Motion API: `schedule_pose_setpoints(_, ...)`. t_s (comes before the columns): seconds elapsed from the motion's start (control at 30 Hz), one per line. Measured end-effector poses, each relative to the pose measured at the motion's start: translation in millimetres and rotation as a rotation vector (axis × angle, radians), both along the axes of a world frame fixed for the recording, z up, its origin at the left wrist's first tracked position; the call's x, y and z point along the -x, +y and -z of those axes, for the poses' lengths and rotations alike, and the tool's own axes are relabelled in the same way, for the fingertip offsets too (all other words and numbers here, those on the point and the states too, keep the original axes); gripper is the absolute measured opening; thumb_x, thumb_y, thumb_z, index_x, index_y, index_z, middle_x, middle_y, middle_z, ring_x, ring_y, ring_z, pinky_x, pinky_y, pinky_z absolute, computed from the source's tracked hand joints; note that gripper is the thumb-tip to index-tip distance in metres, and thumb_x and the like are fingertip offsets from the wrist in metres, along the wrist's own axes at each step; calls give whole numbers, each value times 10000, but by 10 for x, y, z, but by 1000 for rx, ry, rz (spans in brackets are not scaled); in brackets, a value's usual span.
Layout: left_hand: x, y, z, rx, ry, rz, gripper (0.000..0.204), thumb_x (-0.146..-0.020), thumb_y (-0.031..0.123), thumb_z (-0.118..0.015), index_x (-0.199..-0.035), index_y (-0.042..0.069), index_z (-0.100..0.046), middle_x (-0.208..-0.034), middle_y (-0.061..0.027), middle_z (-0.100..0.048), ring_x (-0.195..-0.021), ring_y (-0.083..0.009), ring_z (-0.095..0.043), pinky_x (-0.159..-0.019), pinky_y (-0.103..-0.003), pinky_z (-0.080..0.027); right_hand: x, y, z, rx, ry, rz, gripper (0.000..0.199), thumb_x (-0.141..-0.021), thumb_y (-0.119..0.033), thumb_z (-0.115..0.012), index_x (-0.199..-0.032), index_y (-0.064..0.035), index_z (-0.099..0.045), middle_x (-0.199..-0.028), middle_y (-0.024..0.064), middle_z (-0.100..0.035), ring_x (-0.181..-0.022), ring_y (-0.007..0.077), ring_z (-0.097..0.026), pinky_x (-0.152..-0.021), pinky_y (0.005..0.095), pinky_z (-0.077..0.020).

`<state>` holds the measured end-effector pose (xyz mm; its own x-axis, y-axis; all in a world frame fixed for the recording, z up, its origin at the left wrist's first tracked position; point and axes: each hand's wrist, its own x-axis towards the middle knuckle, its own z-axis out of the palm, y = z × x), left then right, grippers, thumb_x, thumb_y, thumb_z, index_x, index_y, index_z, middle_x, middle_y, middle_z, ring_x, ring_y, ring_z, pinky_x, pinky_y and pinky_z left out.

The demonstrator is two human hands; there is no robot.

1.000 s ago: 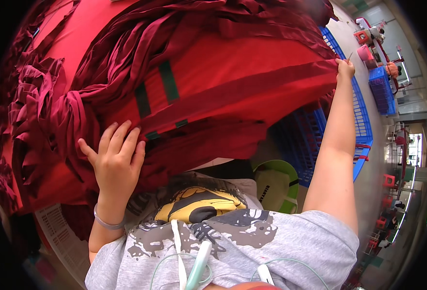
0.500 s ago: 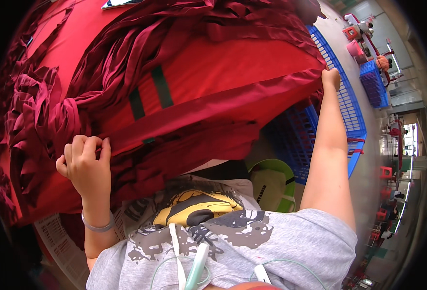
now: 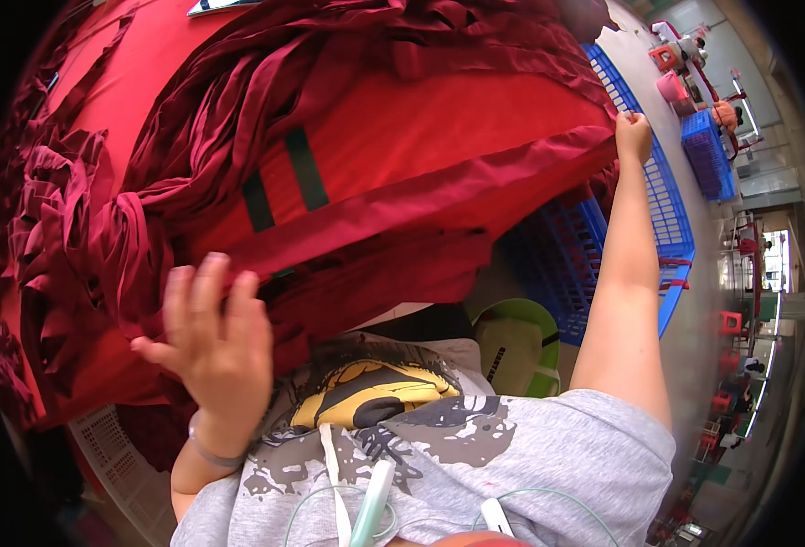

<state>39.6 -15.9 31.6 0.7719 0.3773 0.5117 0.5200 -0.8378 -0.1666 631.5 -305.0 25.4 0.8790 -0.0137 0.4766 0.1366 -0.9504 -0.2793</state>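
Note:
A maroon fabric strip (image 3: 439, 187) lies stretched slantwise across the red-covered table (image 3: 494, 109). At its right end the fingers of my right hand (image 3: 634, 137) are closed on the fabric, arm reaching out. My left hand (image 3: 216, 342) is open with fingers spread, slightly blurred, at the strip's left end and holding nothing. Beyond the strip are two dark green tape marks (image 3: 306, 170) on the red cover. Long maroon strips (image 3: 229, 118) lie heaped behind and to the left, and more maroon fabric (image 3: 375, 273) hangs over the near edge.
A blue plastic basket (image 3: 665, 210) stands right of the table, maroon fabric inside. A green-rimmed round object (image 3: 548, 319) is near my lap. A white perforated basket (image 3: 115, 460) sits at lower left. Another blue basket (image 3: 708, 155) and red stools (image 3: 729, 323) are farther right.
My left hand has let go of the strip's left end, opened, and moved right and toward me. My right hand has shifted slightly, still closed on the right end.

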Motion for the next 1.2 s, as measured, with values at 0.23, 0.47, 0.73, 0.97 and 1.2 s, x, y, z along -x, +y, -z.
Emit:
schedule_pose_setpoints(0.23,-105,41,233,421,101,155,527,-859,174,-658,-1369,110,-544,-1434,-95,-505,-1368,-260,-428,-1142,-539,-209,-399,-216,138,-98,62,114,571,-796,-486,-674,-1064,18,-693,-1054,247,-690,-1051,390,-647,-913,422,-490)
schedule_pose_setpoints(0.47,-139,30,103,398,6,128,485,-833,208,-696,-1296,107,-592,-1282,-69,-576,-1208,-262,-527,-1093,-535,-283,1178,998,-160,-457,40,-628,397,-962,-198,-553,-1287,28,-573,-1168,188,-652,-1062,254,-638,-900,344,-482)
schedule_pose_setpoints(0.73,-277,148,202,502,-102,277,410,-841,254,-704,-1190,54,-625,-1264,-107,-589,-1209,-270,-530,-996,-429,-417,3955,1717,-153,-88,126,-1373,352,-835,-91,-662,-1177,-9,-641,-829,96,-601,-720,257,-621,-603,374,-507)
schedule_pose_setpoints(0.97,-326,89,255,342,-71,244,578,-779,404,-725,-1313,223,-598,-1238,-83,-531,-1038,-261,-529,-885,-402,-433,4162,1672,-72,79,185,-1257,292,-836,-137,-652,-1115,-54,-683,-697,36,-569,-571,206,-608,-480,338,-462)
schedule_pose_setpoints(1.2,-334,93,277,317,-57,225,603,-765,445,-708,-1318,233,-595,-1221,-70,-532,-1032,-250,-521,-875,-399,-426,4167,1855,56,-78,149,-1198,268,-834,-133,-657,-1085,-52,-702,-680,52,-596,-538,213,-606,-482,337,-472)
